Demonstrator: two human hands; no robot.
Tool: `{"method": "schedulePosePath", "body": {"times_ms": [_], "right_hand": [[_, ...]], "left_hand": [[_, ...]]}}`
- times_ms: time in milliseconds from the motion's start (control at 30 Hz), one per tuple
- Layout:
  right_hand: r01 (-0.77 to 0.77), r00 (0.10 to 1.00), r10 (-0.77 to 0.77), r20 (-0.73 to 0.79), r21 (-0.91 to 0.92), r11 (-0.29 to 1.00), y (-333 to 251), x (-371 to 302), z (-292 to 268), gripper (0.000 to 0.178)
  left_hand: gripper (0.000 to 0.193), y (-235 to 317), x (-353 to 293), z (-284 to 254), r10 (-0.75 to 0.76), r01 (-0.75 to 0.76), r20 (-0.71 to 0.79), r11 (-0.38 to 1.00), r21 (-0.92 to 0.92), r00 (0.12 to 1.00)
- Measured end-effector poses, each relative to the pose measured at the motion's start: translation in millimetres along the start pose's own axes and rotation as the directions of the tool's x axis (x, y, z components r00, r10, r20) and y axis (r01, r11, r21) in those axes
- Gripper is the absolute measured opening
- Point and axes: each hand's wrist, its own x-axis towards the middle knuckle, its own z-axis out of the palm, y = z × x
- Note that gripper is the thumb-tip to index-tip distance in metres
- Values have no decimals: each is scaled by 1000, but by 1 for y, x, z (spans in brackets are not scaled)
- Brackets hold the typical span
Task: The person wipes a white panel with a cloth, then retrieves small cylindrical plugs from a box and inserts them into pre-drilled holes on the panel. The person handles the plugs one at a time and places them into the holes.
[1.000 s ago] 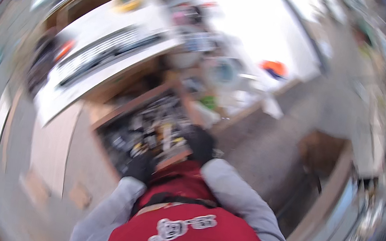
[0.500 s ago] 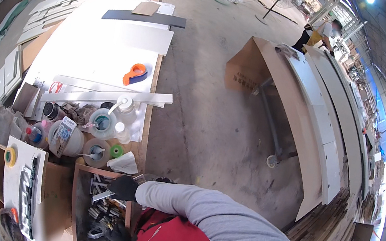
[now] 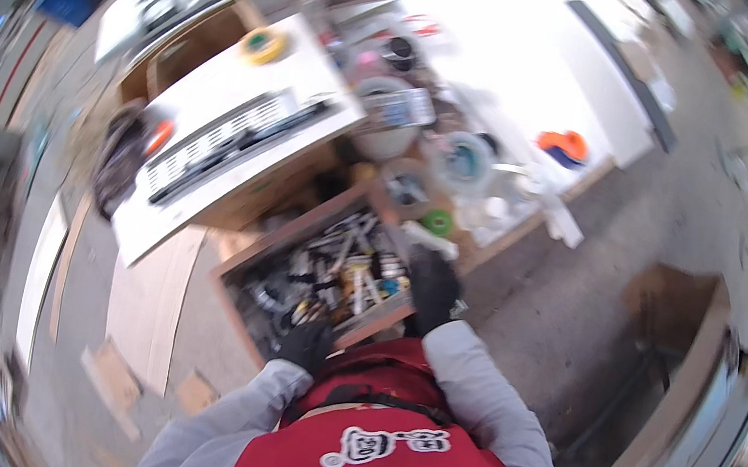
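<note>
A wooden drawer [image 3: 245, 259], pulled out and full of mixed small hardware [image 3: 354, 265], lies before my body. My left hand [image 3: 307, 345], in a black glove, is at its near edge, beside the hardware in that corner. My right hand [image 3: 433, 292], also black-gloved, is at the drawer's right side, below a crumpled white paper [image 3: 430, 240]. Motion blur smears the fingers of both hands, and I cannot make out anything held. A green tape roll [image 3: 437, 222] rests on the bench just beyond the right hand.
Left of the drawer, a white board [image 3: 209, 100] carries a yellow tape roll [image 3: 264, 45] and a black-and-white strip [image 3: 232, 143]. Bottles and tubs [image 3: 459, 159] crowd the bench corner. An orange tape dispenser [image 3: 564, 146] lies farther right. A cardboard sheet [image 3: 699, 344] stands at right.
The view has swung toward the left and down. My left hand has come into view at the drawer. The metal strip seen at my right hand is no longer visible there.
</note>
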Motion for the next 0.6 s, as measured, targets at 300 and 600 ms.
{"method": "schedulePosePath", "body": {"times_ms": [300,600], "right_hand": [[-288,955,294,-27,143,947,-4,27,7,24],[-292,956,289,40,95,952,2,27,7,25]], "left_hand": [[27,15,58,-3,208,-220,-221,975,-32,953],[34,20,192,34,-134,135,-22,968,210,991]]}}
